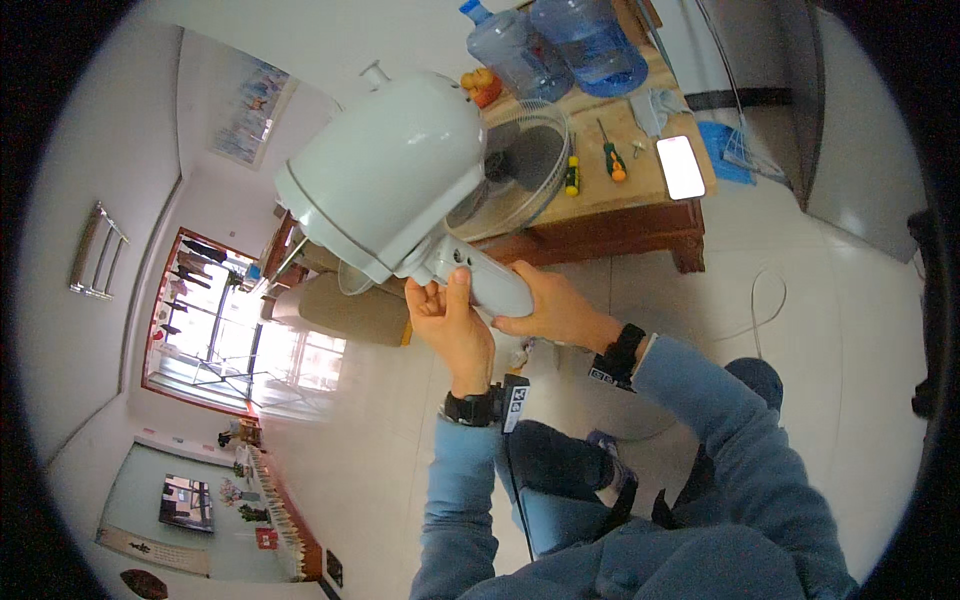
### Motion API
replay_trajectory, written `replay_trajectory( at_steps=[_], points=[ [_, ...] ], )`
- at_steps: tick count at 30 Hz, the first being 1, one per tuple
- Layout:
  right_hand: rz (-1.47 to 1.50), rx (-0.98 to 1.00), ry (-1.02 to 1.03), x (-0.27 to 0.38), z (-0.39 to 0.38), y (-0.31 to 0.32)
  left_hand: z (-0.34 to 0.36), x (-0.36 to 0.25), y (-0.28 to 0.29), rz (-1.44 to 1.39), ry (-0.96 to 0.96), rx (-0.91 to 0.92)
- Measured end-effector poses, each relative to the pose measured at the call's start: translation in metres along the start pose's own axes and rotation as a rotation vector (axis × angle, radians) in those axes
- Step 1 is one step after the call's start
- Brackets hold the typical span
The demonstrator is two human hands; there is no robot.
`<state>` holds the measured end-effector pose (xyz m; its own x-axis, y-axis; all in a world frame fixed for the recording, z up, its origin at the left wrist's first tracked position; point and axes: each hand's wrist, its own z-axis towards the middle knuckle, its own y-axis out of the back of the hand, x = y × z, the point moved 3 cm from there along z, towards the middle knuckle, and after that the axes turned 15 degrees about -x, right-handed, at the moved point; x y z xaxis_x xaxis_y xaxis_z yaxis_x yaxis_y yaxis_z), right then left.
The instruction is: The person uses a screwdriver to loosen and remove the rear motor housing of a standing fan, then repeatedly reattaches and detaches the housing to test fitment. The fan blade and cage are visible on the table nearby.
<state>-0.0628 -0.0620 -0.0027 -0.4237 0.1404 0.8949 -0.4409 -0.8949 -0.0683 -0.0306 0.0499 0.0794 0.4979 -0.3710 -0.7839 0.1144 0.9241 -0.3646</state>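
Note:
A white fan motor housing (385,165) with a bare metal shaft (290,265) sits tilted atop its white neck (490,285), which has small dark holes near the top. My left hand (450,325) has its fingers closed on the upper neck, just below the housing, thumb near the holes. My right hand (555,305) grips the neck lower down, from the right side. Behind them, a wire fan guard with dark blades (520,160) lies on a wooden table (640,225), beside a yellow-and-green screwdriver (572,176), an orange-and-green screwdriver (614,160) and a lit phone (680,167).
Blue water jugs (590,45) and orange fruit (478,85) stand at the table's back. A blue dustpan (722,150) is right of it. A cable (755,320) lies on the tiled floor (830,350). A beige sofa (340,315) stands behind the housing.

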Motion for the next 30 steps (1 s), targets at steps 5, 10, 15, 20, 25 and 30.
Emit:
replay_trajectory(
  at_steps=[5,10,15,20,25,30],
  points=[
    [-0.097,0.043,0.073,0.001,0.022,0.012,0.004,0.01,-0.017,-0.154,0.004,-0.041],
    [-0.106,0.039,0.14,0.001,0.034,0.019,0.011,0.02,-0.026,-0.144,0.008,-0.099],
    [-0.1,0.117,0.063,-0.003,0.037,0.027,0.009,0.022,-0.026,-0.026,0.01,-0.125],
    [-0.035,0.099,0.074,0.003,0.033,0.047,-0.003,0.031,-0.042,-0.078,0.002,-0.058],
    [-0.21,0.128,0.017,0.008,0.034,0.054,-0.002,0.035,-0.046,-0.108,-0.023,-0.057],
    [-0.234,0.049,0.088,0.009,0.034,0.047,0.004,0.039,-0.037,-0.03,-0.029,-0.009]
  ],
)
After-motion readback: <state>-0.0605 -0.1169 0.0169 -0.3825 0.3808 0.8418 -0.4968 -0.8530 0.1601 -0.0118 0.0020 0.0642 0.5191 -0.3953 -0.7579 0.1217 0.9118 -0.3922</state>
